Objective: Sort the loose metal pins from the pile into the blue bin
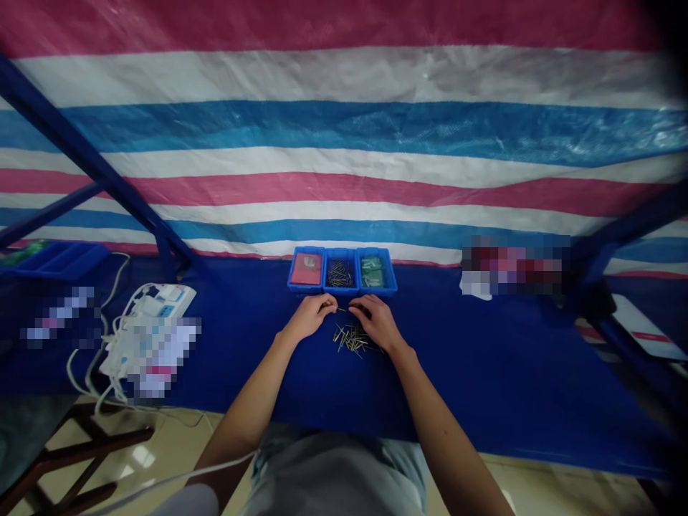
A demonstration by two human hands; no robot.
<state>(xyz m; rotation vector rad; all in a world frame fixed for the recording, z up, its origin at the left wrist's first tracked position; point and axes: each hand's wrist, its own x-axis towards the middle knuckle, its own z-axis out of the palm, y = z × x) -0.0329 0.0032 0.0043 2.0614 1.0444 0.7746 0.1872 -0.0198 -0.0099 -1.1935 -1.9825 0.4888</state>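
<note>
A woven plastic tarp (pixel 344 143) fills the wall ahead, its crinkled, faintly shiny surface striped in pink, white and blue and sagging in soft ripples. Square blue metal bars (pixel 80 150) slant across it at both sides. Below lies the long tabletop (pixel 484 373), covered by a smooth, deep blue sheet, with a glossy tiled floor (pixel 542 487) showing past its near edge. Dark wooden stool legs (pixel 80 448) cross the floor at the lower left.

On the left of the tabletop sits a white plastic power strip (pixel 161 304) with pale, looping cords (pixel 89 373), partly hidden by a blurred patch. A shallow blue plastic tray (pixel 59 259) sits behind it, and another blurred patch (pixel 510 265) covers something at the right.

Three rectangular blue plastic bins (pixel 341 271) stand side by side at the far edge, directly ahead of the hands. The left one holds a flat red item, the middle one a bundle of dark slender pins, and the right one green packets.

The left hand (pixel 307 317) and right hand (pixel 377 322) rest just behind a loose, crisscrossed pile of thin brass pins (pixel 352 340). Both form a narrow grip, fingers curled inward, with the fingertips nearly meeting. A single thin pin (pixel 342 309) shows between them, too small to tell which hand holds it.
</note>
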